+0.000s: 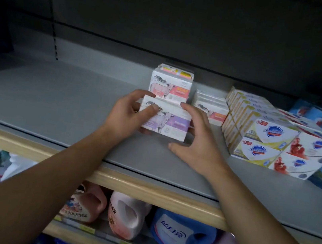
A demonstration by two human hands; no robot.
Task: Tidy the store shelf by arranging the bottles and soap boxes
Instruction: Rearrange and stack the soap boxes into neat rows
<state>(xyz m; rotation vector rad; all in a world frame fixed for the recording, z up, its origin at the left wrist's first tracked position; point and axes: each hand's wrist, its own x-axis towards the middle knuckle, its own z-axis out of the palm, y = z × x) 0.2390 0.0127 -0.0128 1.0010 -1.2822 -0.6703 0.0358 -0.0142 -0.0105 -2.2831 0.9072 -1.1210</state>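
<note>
my left hand holds the purple sheep soap box by its left end, thumb on the front and fingers curled round the back. my right hand is at its right end with the fingers spread and bent; they touch the box, but i cannot tell if they grip it. the box is near the middle of the grey shelf, just off it or on it, i cannot tell which. right behind it stands a pink sheep soap box, with more pink ones beside that. toward the right edge sit stacked shield soap boxes. under the front edge, pink bottles and a blue bottle stand on the lower shelf.
</note>
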